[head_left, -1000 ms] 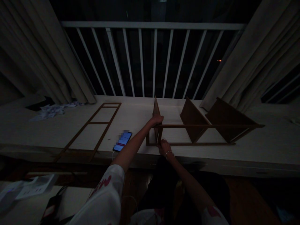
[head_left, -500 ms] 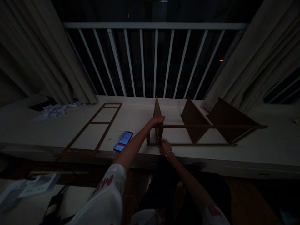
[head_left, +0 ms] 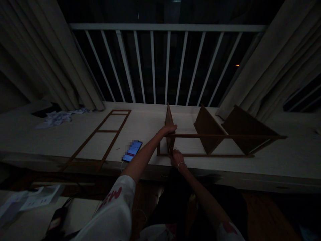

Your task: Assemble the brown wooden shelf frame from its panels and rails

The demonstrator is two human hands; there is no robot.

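Note:
A brown wooden shelf unit (head_left: 215, 135) lies on its side on the white window ledge, with three boards standing up from its side frame. My left hand (head_left: 170, 129) is closed on the leftmost shelf board (head_left: 169, 115), near the upper rail. Below it, my right hand (head_left: 177, 157) is closed at the lower rail, where that board meets it. The tips of the right fingers are hidden, so whether they hold a small part cannot be made out. Left of my forearm, a separate ladder-like wooden side frame (head_left: 96, 131) lies flat.
A lit phone (head_left: 132, 151) with a cable lies on the ledge (head_left: 142, 124), near a small thin piece (head_left: 118, 149). Crumpled white paper or plastic (head_left: 56, 118) sits at the far left. A white railing (head_left: 168, 67) stands behind. A power strip (head_left: 41, 198) is at lower left.
Almost nothing differs. Both hands stay in the same places on the shelf unit, and the view has shifted very slightly.

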